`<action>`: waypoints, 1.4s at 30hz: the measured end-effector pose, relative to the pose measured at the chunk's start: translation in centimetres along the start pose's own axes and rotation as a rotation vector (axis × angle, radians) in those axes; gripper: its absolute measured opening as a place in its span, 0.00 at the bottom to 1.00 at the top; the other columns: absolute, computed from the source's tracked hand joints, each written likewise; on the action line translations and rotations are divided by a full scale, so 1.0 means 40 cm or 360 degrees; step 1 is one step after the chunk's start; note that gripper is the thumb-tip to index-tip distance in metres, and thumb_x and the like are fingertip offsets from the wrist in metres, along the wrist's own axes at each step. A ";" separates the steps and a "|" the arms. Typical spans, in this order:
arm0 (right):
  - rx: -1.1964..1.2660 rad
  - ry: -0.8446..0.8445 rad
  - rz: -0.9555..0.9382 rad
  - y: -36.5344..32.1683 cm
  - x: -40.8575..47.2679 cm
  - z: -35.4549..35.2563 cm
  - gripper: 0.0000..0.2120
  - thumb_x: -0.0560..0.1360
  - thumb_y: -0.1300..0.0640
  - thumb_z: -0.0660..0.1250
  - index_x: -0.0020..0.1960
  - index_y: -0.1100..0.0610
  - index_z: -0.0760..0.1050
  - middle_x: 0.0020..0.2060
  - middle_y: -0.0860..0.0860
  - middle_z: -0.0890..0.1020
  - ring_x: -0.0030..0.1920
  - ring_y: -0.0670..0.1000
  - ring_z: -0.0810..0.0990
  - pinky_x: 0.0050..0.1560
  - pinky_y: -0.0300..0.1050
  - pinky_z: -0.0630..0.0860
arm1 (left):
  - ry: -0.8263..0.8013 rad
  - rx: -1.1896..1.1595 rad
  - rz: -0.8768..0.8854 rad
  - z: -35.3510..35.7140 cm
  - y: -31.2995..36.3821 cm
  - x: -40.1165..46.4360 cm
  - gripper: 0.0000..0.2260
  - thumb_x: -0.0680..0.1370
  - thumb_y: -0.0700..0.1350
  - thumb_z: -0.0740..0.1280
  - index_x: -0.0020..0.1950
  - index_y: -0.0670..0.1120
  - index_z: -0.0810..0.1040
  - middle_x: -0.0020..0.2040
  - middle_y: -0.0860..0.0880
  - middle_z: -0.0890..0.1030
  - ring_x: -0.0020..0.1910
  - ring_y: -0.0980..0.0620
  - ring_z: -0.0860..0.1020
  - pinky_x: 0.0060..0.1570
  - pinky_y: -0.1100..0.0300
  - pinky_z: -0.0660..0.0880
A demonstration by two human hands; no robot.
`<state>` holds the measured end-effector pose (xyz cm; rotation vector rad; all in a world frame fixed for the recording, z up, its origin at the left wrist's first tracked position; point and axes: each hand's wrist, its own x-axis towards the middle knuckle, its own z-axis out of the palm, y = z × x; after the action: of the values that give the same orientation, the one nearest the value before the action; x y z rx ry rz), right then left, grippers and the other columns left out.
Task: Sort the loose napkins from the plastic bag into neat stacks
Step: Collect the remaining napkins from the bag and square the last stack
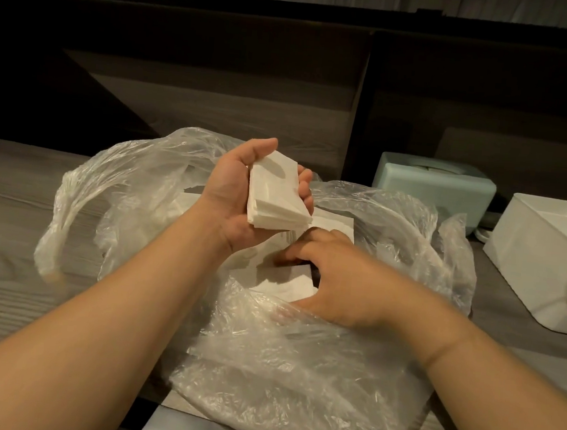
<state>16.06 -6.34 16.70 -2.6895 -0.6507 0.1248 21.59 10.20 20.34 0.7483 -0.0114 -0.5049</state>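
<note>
A: Head view shows the left hand [243, 190] raised above the plastic bag [263, 350], palm turned up and toward the right. What does it hold?

B: It holds a stack of napkins [276, 197]. The stack lies across the palm; the thumb stands up at the top edge of it, and the fingers [307, 186] curl up behind its right side, so they are clamped on the stack. The left forearm comes from the lower left corner and goes up to the middle.

A: And the right hand [334, 281]?

B: It is lower, inside the open mouth of the bag, with its back to the camera. The wrist bends to the left. The fingers point down and left and touch the loose napkins [298, 286] that lie in the bag. The picture is a little blurred there, so whether they pinch a napkin or only rest on it cannot be told.

A: Where is the bag?

B: It lies on the wooden counter [10, 225], spread wide and crumpled, with more white napkins visible through the plastic behind the left hand.

A: Anything beside it?

B: At the right, a pale green tissue box [435, 190] stands near the back wall, and a white container [545, 258] is just beside it, closer to the camera.
</note>
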 end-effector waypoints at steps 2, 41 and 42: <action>0.0025 0.0013 0.0015 -0.002 0.000 -0.001 0.30 0.72 0.36 0.73 0.71 0.36 0.70 0.63 0.37 0.71 0.65 0.42 0.68 0.68 0.42 0.70 | -0.0007 0.0018 0.0006 0.000 0.000 0.000 0.18 0.78 0.52 0.66 0.57 0.38 0.75 0.49 0.42 0.79 0.48 0.47 0.76 0.54 0.52 0.73; 0.1314 0.0679 0.0719 -0.016 0.028 0.000 0.15 0.74 0.59 0.71 0.58 0.50 0.75 0.44 0.51 0.82 0.29 0.45 0.80 0.22 0.37 0.70 | 0.0016 -0.0036 0.0021 -0.005 0.002 0.001 0.21 0.78 0.53 0.65 0.62 0.38 0.74 0.50 0.41 0.80 0.44 0.47 0.78 0.49 0.51 0.76; 0.1289 0.0683 0.0719 -0.009 0.026 -0.006 0.15 0.74 0.58 0.72 0.59 0.49 0.75 0.45 0.50 0.82 0.31 0.46 0.81 0.23 0.38 0.71 | 0.0013 -0.0033 0.0024 -0.004 0.003 0.000 0.21 0.78 0.53 0.65 0.62 0.38 0.74 0.50 0.41 0.80 0.44 0.47 0.78 0.49 0.51 0.76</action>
<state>16.86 -5.65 17.05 -1.9251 0.1409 -0.0656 21.68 10.36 20.30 0.7294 -0.0039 -0.4870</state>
